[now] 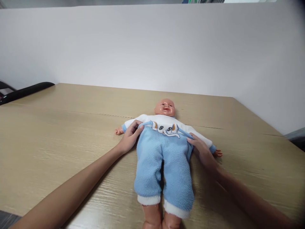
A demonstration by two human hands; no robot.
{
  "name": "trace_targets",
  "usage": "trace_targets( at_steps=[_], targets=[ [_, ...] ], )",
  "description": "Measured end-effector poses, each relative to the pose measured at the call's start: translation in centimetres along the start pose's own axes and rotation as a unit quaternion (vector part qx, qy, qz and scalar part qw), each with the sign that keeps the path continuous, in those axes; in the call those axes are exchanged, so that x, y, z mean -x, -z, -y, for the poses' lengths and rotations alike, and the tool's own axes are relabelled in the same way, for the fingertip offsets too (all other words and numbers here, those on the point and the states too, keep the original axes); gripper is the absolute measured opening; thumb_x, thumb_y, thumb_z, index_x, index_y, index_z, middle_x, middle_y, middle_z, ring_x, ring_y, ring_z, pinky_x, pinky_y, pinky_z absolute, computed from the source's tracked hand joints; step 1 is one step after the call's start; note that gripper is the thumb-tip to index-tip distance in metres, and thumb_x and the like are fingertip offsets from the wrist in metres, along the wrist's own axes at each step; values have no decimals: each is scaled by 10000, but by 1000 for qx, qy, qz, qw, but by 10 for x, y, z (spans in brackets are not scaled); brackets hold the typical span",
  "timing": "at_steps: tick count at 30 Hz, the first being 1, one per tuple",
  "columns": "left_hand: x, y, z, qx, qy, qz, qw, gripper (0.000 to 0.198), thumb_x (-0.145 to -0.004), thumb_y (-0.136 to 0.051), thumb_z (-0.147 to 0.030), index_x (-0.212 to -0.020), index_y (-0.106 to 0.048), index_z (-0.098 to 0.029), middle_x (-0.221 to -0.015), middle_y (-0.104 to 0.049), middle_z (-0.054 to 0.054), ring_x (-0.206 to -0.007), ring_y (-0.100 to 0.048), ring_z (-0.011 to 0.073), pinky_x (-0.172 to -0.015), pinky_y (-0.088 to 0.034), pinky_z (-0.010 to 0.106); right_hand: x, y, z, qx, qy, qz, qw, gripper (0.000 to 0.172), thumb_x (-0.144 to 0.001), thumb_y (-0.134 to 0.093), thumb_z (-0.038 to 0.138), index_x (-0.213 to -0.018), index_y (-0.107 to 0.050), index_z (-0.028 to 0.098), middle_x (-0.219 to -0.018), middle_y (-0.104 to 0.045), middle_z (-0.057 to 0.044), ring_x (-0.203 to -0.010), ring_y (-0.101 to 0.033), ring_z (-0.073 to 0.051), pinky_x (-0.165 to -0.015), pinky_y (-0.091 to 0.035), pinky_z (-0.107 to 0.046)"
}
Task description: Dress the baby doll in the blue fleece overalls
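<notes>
A baby doll [165, 107] lies on its back on a light wooden table [59, 140], head away from me. It wears a white top with an elephant picture and light blue fleece trousers [162, 159] with white cuffs. My left hand [130, 137] grips the trousers' waistband at the doll's left-of-frame side, fingers curled on the fabric. My right hand [201, 149] pinches the waistband on the other side. Both bare forearms reach in from the bottom corners.
A white wall rises behind the table. A black chair back [26, 90] shows at the far left edge. The table's right edge runs diagonally toward the lower right, with a grey object [296, 136] beyond it.
</notes>
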State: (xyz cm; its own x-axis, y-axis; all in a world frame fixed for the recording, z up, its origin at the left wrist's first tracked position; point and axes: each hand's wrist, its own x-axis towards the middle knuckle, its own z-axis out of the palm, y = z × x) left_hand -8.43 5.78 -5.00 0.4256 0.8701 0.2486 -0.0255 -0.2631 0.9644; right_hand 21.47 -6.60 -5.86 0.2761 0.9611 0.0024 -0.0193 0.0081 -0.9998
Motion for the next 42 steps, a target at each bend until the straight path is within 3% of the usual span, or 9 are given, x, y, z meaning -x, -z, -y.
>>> trace_targets(
  at_steps=[5, 8, 16, 21, 24, 27, 30, 36, 42],
  targets=[
    [0, 1, 5, -50, -10, -29, 998, 374, -1042, -598, -585, -1051, -608, -211, -901, -541, -4, -838, -471, 182, -797, -416, 295, -10, -10, 20, -66, -4, -6, 998, 193, -899, -725, 462, -908, -631, 294, -773, -588, 43, -740, -542, -198, -710, -495, -315],
    [0, 4, 9, -46, -17, -32, 998, 377, -1037, -604, -592, -1034, -609, -215, -920, -547, 2, -865, -484, 186, -808, -426, 295, -14, -17, 27, -73, -18, 8, 997, 217, -851, -766, 424, -908, -613, 280, -769, -575, 46, -681, -502, -169, -613, -442, -281],
    [0, 6, 15, -44, -54, -55, 996, 334, -1055, -613, -546, -1047, -643, -213, -995, -649, 33, -964, -592, 205, -901, -454, 326, -36, -10, 56, 5, -35, 67, 997, 382, -808, -872, 520, -949, -607, 283, -803, -603, 53, -689, -519, -153, -605, -429, -255],
    [-1, 3, 16, -75, -77, -77, 991, 315, -1068, -607, -509, -1096, -665, -202, -1028, -683, 52, -1001, -641, 210, -921, -485, 335, -57, 1, 71, 198, 17, 175, 964, 370, -947, -747, 618, -1081, -655, 285, -947, -716, 16, -899, -650, -213, -808, -502, -312],
    [0, 2, 16, -88, -84, -87, 989, 279, -1079, -601, -472, -1100, -655, -199, -1017, -680, 49, -975, -640, 200, -891, -483, 331, -68, -10, 83, 288, 99, 170, 937, 331, -1007, -666, 565, -1191, -675, 290, -1134, -760, -33, -1059, -686, -270, -950, -515, -395],
    [1, 0, 15, -124, -124, -101, 979, 219, -1090, -601, -410, -1084, -655, -198, -994, -660, 41, -930, -617, 184, -862, -474, 327, -81, -44, 100, 375, 191, 161, 893, 274, -1035, -627, 474, -1212, -707, 281, -1275, -750, -75, -1130, -690, -295, -1007, -517, -444],
    [4, -1, 14, -158, -189, -113, 963, 152, -1094, -603, -345, -1063, -652, -204, -945, -627, 25, -875, -575, 168, -829, -468, 319, -101, -93, 116, 466, 275, 213, 813, 265, -1045, -598, 414, -1173, -748, 237, -1250, -752, -116, -1214, -663, -327, -1083, -483, -484],
    [9, -1, 12, -157, -248, -93, 951, 66, -1102, -580, -251, -1089, -633, -214, -1004, -644, 35, -912, -568, 162, -834, -475, 312, -145, -182, 111, 617, 250, 431, 610, 377, -932, -746, 278, -1305, -743, 226, -1361, -744, -142, -1284, -670, -362, -974, -536, -427],
    [12, -2, 9, -163, -251, -100, 949, 50, -1093, -591, -226, -1067, -630, -207, -975, -636, 32, -901, -568, 161, -820, -472, 309, -151, -212, 93, 623, 274, 469, 563, 220, -957, -663, 190, -1151, -763, 218, -1183, -797, -109, -951, -746, -265, -682, -451, -329]
  ],
)
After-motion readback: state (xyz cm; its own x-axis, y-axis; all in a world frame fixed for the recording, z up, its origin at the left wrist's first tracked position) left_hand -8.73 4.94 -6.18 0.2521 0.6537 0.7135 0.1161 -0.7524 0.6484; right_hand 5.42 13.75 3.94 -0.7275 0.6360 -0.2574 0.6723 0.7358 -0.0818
